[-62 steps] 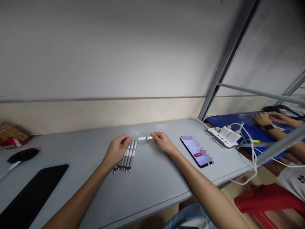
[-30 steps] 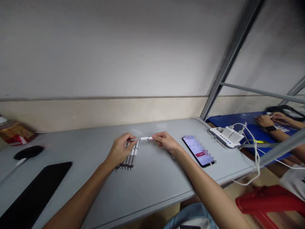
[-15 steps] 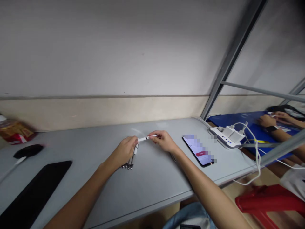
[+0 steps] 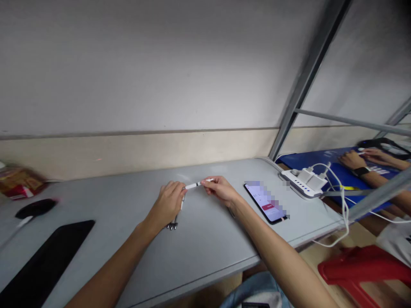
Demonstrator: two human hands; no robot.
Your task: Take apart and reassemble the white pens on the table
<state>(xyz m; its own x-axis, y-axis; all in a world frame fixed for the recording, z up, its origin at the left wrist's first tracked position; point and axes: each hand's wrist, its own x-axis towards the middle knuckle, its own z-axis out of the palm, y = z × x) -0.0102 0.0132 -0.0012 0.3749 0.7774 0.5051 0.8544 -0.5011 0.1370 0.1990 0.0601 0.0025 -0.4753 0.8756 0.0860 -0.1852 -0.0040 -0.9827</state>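
A slim white pen (image 4: 192, 186) with a dark band spans the gap between my hands, just above the grey desk. My left hand (image 4: 171, 200) is closed on its left end. At the other end, my right hand (image 4: 221, 191) pinches it between thumb and fingers, and a white tip pokes out above them. Several more pens (image 4: 173, 225) with shiny metal ends lie on the desk below my left hand, which hides most of their length.
A lit phone (image 4: 266, 203) lies right of my hands, with a white power strip (image 4: 300, 184) and plugged-in chargers behind it. A dark flat slab (image 4: 48, 261), a black oval object (image 4: 36, 208) and a snack packet (image 4: 21, 183) are leftward. Beyond the metal frame (image 4: 308, 81), another person's hands (image 4: 353, 160) work.
Both hands keep hold of the pen in nearly the same spot. My left hand has turned slightly and covers more of the pens below. The whole view has shifted a little.
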